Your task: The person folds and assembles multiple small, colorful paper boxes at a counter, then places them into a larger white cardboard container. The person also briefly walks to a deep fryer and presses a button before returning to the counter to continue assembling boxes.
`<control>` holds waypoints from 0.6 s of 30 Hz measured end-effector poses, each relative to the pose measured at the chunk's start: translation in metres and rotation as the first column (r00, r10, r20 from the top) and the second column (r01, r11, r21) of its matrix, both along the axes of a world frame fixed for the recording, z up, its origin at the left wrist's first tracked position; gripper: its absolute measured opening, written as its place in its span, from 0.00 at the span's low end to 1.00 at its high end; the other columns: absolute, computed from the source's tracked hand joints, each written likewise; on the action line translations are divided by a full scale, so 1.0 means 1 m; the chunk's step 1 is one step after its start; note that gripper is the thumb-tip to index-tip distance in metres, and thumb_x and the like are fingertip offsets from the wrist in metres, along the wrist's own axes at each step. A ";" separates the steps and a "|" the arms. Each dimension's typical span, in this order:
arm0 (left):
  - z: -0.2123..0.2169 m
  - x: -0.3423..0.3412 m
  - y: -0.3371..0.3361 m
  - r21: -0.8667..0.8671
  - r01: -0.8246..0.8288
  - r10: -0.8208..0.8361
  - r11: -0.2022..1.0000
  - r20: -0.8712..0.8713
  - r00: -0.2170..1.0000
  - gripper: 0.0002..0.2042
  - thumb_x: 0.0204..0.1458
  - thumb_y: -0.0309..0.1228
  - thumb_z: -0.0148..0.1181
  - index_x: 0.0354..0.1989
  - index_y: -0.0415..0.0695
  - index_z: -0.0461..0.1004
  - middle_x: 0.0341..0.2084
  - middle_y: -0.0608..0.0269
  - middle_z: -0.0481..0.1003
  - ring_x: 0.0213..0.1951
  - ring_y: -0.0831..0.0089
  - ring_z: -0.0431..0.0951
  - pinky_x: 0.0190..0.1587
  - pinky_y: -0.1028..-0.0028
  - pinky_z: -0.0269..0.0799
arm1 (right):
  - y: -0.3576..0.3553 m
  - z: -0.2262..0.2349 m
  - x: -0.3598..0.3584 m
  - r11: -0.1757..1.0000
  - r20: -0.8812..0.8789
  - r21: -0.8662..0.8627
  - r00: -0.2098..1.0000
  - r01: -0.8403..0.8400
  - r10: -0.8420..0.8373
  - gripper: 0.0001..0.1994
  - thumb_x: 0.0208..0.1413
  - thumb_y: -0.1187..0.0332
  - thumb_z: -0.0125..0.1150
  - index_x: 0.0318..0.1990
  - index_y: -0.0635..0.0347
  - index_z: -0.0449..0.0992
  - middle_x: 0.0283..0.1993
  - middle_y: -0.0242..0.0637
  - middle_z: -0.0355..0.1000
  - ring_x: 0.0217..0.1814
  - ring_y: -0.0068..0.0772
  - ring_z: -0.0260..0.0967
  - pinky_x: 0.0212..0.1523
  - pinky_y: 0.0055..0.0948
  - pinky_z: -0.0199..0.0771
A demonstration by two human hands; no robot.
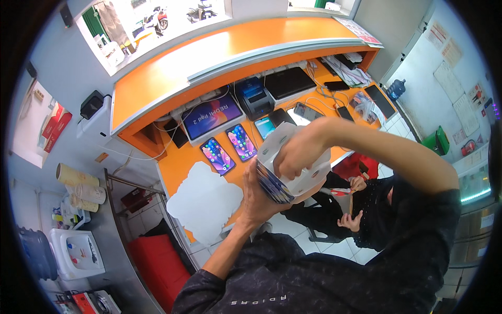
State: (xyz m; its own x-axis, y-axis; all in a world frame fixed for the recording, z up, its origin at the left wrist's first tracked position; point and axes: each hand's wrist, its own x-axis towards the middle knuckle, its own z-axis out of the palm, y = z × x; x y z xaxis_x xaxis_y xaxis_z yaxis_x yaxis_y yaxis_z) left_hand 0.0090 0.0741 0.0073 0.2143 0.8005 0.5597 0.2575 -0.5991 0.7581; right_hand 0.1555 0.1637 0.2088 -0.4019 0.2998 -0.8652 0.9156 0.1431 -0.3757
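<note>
My left hand [252,196] grips a cardboard box [274,188] from its left side, fingers wrapped round it. The box has a dark blue printed side and a white inside, and its pale flaps stand spread at the top. My right hand [293,157] reaches into the opening with curled fingers; what they hold, if anything, is hidden. Just left of my left hand, a white sheet with ragged edges [204,201] lies on the orange desk [172,170]. Beyond the box lie two lit phones [218,155] side by side and a smaller phone with a turquoise screen [264,127].
Under the orange counter shelf [235,44] stand a tablet box [213,118], a small label printer [254,99] and a black laptop [289,83]. Cables [316,99] cross the desk. At the right sits another person in black [374,212]. A washbasin [78,254] is at the left.
</note>
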 end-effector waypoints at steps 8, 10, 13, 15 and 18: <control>-0.004 -0.006 0.006 -0.114 0.022 -0.013 0.993 0.078 0.997 0.68 0.18 0.34 0.82 0.70 0.43 0.37 0.63 0.42 0.54 0.63 0.44 0.56 0.64 0.51 0.54 | -0.030 -0.065 0.005 0.769 0.094 0.321 0.827 -0.552 0.554 0.26 0.58 0.57 0.52 0.63 0.58 0.64 0.61 0.48 0.67 0.62 0.48 0.64 0.61 0.41 0.63; -0.005 -0.006 0.008 -0.129 0.045 -0.032 0.991 0.098 0.995 0.68 0.16 0.33 0.83 0.70 0.44 0.38 0.64 0.44 0.53 0.64 0.45 0.55 0.65 0.52 0.53 | -0.024 -0.084 0.010 0.750 0.074 0.329 0.808 -0.574 0.585 0.27 0.58 0.58 0.53 0.64 0.56 0.63 0.63 0.49 0.65 0.66 0.49 0.61 0.64 0.40 0.60; -0.005 -0.005 0.011 -0.088 0.068 -0.056 0.994 0.127 0.990 0.68 0.15 0.33 0.83 0.70 0.46 0.40 0.64 0.45 0.53 0.65 0.45 0.55 0.66 0.53 0.53 | -0.011 -0.117 0.008 0.739 0.142 0.185 0.762 -0.648 0.632 0.24 0.59 0.59 0.48 0.62 0.58 0.66 0.62 0.47 0.66 0.64 0.43 0.63 0.64 0.40 0.59; -0.003 -0.005 0.013 -0.070 0.050 -0.041 0.996 0.128 0.991 0.68 0.15 0.33 0.83 0.70 0.46 0.40 0.64 0.45 0.53 0.65 0.45 0.55 0.66 0.53 0.54 | -0.004 -0.132 0.006 0.320 0.315 0.257 0.393 -0.912 0.864 0.23 0.60 0.59 0.44 0.61 0.58 0.66 0.62 0.45 0.66 0.63 0.39 0.65 0.65 0.40 0.57; -0.001 -0.005 0.015 -0.043 0.035 -0.029 0.998 0.135 0.990 0.68 0.15 0.34 0.83 0.70 0.45 0.40 0.64 0.45 0.53 0.64 0.45 0.55 0.65 0.53 0.54 | 0.000 -0.134 0.008 -0.336 0.509 0.364 -0.116 -0.869 0.853 0.23 0.61 0.60 0.44 0.61 0.57 0.66 0.63 0.45 0.65 0.63 0.39 0.64 0.66 0.41 0.55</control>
State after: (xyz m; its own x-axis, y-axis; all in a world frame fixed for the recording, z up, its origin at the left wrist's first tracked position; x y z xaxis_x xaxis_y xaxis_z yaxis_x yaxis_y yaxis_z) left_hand 0.0041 0.0891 0.0059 0.1653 0.8198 0.5483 0.1330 -0.5694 0.8112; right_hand 0.1631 0.1635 0.0749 -0.6307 -0.0970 -0.7699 -0.4114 0.8831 0.2257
